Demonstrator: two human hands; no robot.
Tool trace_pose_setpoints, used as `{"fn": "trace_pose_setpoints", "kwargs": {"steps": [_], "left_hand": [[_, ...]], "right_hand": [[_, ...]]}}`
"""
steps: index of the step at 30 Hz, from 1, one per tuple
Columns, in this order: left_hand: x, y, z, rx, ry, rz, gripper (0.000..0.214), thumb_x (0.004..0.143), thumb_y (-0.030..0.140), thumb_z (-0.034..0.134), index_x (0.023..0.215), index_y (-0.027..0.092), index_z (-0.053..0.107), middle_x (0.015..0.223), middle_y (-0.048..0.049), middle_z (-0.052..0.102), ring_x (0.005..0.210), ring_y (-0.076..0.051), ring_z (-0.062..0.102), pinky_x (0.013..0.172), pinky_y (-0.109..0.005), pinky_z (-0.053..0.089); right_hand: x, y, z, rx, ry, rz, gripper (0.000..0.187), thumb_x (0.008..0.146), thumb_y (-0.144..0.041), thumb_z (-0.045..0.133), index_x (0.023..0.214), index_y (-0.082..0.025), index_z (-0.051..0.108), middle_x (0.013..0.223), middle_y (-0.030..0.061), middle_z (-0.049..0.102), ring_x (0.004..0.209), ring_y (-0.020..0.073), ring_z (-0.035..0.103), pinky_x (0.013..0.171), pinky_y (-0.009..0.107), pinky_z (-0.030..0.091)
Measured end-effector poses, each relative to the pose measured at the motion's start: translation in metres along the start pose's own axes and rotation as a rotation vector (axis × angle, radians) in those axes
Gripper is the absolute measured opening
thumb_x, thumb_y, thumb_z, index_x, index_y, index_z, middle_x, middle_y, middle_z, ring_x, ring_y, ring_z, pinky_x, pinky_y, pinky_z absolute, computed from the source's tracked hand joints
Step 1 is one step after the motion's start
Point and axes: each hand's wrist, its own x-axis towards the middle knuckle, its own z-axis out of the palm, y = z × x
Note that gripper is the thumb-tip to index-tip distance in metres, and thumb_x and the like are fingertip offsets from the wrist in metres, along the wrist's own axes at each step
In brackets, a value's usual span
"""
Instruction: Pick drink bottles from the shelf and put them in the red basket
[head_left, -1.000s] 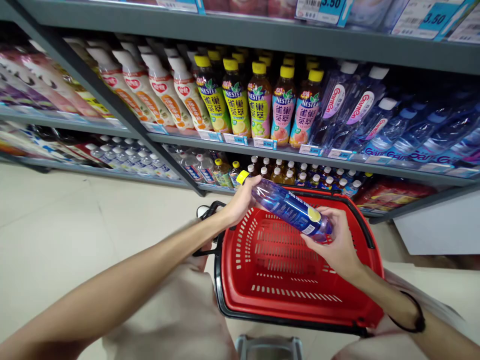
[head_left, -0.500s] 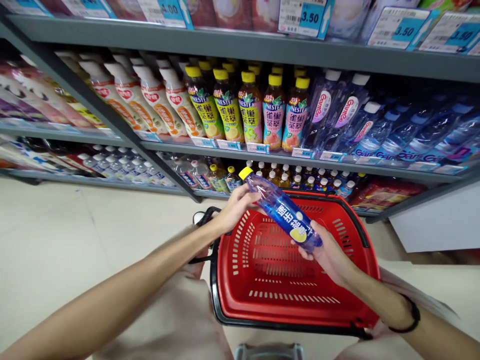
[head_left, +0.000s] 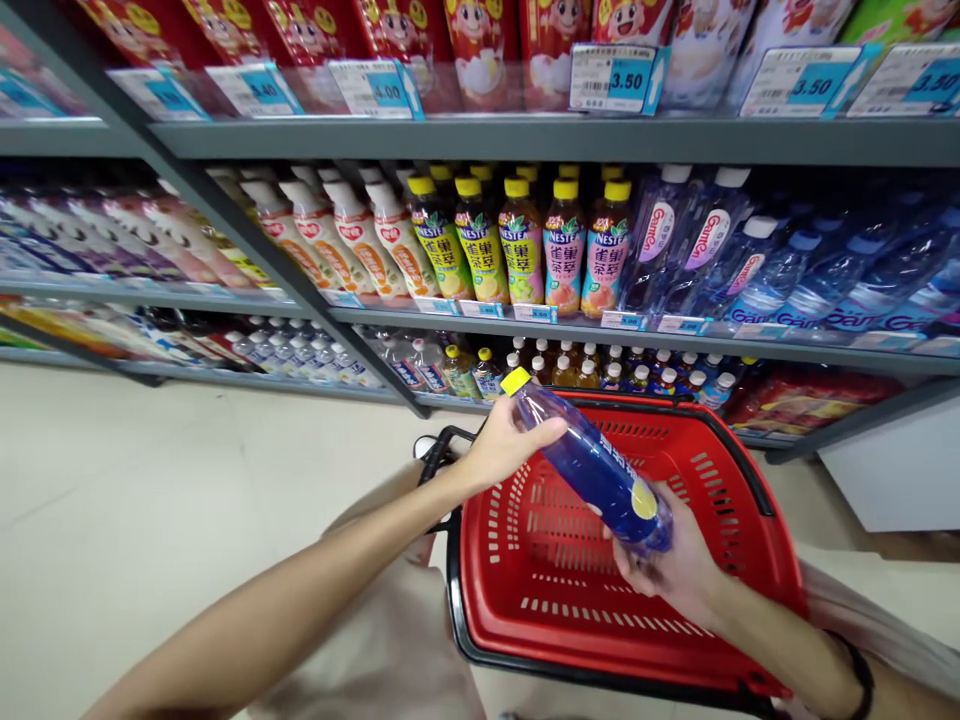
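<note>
In the head view, the only one to go by, a blue bottle (head_left: 596,475) with a yellow cap (head_left: 515,381), held aslant above a red basket (head_left: 577,632), with the cap to the far left and the base to the near right. At the neck end, the left hand (head_left: 504,445), with its thumb laid across the upper part and its grip closed around the same stretch; at the base, the right hand (head_left: 671,565), with its grip wrapped about the lower end from the near right and below. On the far side, a grey shelf (head_left: 465,140) above a row of yellow-capped tea bottles (head_left: 517,255); to the left, pale floor (head_left: 225,500). Likeliest trouble from here: a slip out of the left grip, caused by smooth, rounded plastic and a light-looking hold. Also possible: a roll off the right palm, if loosened too soon, ending in a hard drop into the basket. Perhaps, too, a knock of the cap against the far left rim, from a careless swing. Impossible to tell: the pressure of the right fingers.
</note>
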Motion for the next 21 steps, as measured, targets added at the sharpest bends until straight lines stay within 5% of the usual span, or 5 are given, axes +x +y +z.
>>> {"fn": "trace_pose_setpoints", "kwargs": {"steps": [5, 10, 15, 21], "left_hand": [[-0.006, 0.006, -0.003, 0.286, 0.070, 0.025, 0.062, 0.083, 0.075, 0.068, 0.073, 0.014, 0.062, 0.067, -0.0025, 0.059, 0.061, -0.013, 0.051, 0.058, -0.025, 0.040], [-0.009, 0.009, 0.000, 0.460, 0.123, 0.021, 0.059, 0.087, 0.072, 0.064, 0.069, 0.015, 0.059, 0.065, -0.0015, 0.057, 0.062, -0.014, 0.049, 0.058, -0.026, 0.037], [-0.008, -0.001, -0.004, 0.372, 0.048, 0.006, 0.057, 0.084, 0.070, 0.069, 0.069, 0.016, 0.055, 0.065, 0.0004, 0.053, 0.061, -0.012, 0.045, 0.058, -0.024, 0.036], [-0.004, -0.006, -0.008, 0.245, -0.029, -0.051, 0.060, 0.082, 0.070, 0.069, 0.064, 0.018, 0.048, 0.060, 0.0026, 0.043, 0.055, -0.009, 0.036, 0.053, -0.024, 0.028]], "right_hand": [[-0.004, 0.006, 0.011, -0.014, -0.003, -0.033, 0.063, 0.097, -0.068, 0.045, 0.086, -0.013, 0.075, 0.071, 0.0111, 0.073, 0.047, 0.0158, 0.060, 0.043, 0.024, 0.040], [-0.001, 0.014, 0.013, -0.064, 0.026, -0.045, 0.059, 0.102, -0.063, 0.041, 0.085, -0.015, 0.072, 0.070, 0.0094, 0.072, 0.045, 0.0134, 0.058, 0.041, 0.021, 0.036], [0.005, 0.028, -0.004, -0.086, -0.009, 0.024, 0.076, 0.100, -0.077, 0.033, 0.079, -0.013, 0.070, 0.064, 0.0091, 0.069, 0.038, 0.0106, 0.053, 0.038, 0.019, 0.029], [0.001, 0.026, -0.005, -0.173, -0.055, 0.114, 0.078, 0.101, -0.076, 0.033, 0.077, -0.012, 0.071, 0.069, 0.0127, 0.072, 0.052, 0.0160, 0.066, 0.044, 0.021, 0.042]]}}
